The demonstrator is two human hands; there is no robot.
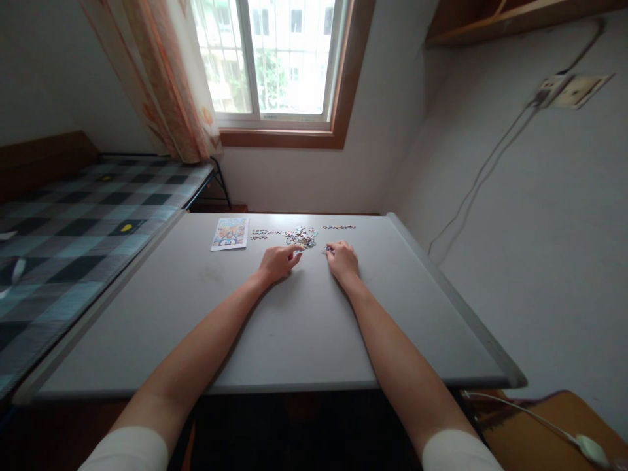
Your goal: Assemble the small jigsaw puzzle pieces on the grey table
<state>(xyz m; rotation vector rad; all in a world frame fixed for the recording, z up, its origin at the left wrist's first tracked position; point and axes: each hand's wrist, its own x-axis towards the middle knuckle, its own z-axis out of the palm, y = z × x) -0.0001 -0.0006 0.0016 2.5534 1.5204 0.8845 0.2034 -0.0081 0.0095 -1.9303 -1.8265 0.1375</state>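
Small jigsaw puzzle pieces lie in a loose pile near the far side of the table. My left hand rests at the pile's near edge, thumb and index finger curled round what looks like a small pale puzzle piece. To the right of the pile, my right hand is closed, its fingertips on a dark bluish puzzle piece at the tabletop. A printed picture sheet in many colours lies left of the pieces. Between sheet and pile are short rows of pieces; another row sits beyond my right hand.
The grey-white table has raised side edges. A bed with a checked cover stands along its left side, a wall along the right. Behind are a window and a curtain. A wooden chair with a white cable stands lower right.
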